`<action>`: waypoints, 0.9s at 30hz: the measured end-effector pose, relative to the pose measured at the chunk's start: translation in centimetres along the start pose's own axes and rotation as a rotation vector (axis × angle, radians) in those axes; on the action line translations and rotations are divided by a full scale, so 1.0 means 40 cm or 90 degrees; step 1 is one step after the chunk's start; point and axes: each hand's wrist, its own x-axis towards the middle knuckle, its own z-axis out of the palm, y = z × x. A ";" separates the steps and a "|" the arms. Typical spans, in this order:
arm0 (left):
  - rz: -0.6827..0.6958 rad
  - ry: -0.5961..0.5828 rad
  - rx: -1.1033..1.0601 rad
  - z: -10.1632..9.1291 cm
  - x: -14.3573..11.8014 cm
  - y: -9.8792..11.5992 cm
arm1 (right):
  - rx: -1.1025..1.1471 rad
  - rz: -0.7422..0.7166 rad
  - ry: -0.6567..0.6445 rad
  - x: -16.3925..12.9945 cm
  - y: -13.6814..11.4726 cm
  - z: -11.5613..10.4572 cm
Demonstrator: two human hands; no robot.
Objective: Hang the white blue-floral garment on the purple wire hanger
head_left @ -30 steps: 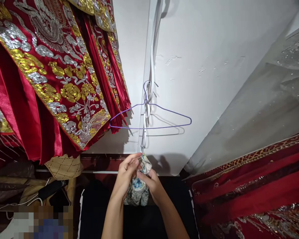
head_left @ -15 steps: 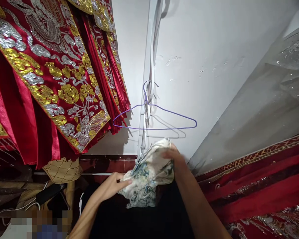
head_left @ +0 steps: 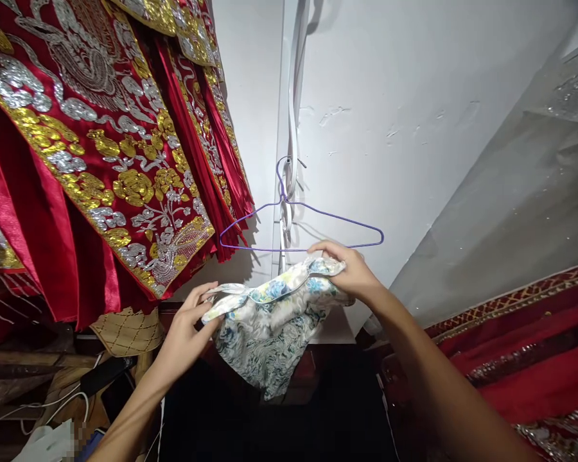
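A white garment with a blue, green and yellow floral print [head_left: 274, 327] is stretched between my hands, its lower part hanging down. My left hand [head_left: 187, 324] is closed on one strap-like upper corner. At the opposite upper corner, my right hand [head_left: 349, 273] pinches the cloth, thumb and fingers together. Just above the garment hangs a bare purple wire hanger [head_left: 332, 218], hooked on a peg. My right fingertips are close to the hanger's bottom bar; whether they touch it I cannot tell.
Red costumes with gold and silver sequins [head_left: 135, 186] hang at left. A white strip [head_left: 291, 96] runs down the wall. Translucent covering [head_left: 501, 192] and red fabric [head_left: 549, 378] fill the right. At lower left lie a black object [head_left: 106, 375] and white cables [head_left: 84, 401].
My hands have risen and spread the garment wide, so its upper edge now runs across below the hanger. My left hand moved up and left. The hanger stays in place.
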 end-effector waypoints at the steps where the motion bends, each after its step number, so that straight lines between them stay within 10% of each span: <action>1: 0.010 0.023 -0.016 -0.008 0.013 0.013 | -0.002 0.007 0.024 0.009 0.013 0.000; 6: 0.045 0.097 0.065 -0.032 0.086 0.042 | 0.032 0.036 0.014 0.044 0.076 0.020; 13: -0.145 -0.122 0.238 -0.027 0.130 -0.013 | -0.038 0.070 0.074 0.033 0.082 -0.015; 27: 0.136 0.177 0.080 -0.007 0.332 0.106 | 0.160 0.061 0.055 -0.001 0.031 0.050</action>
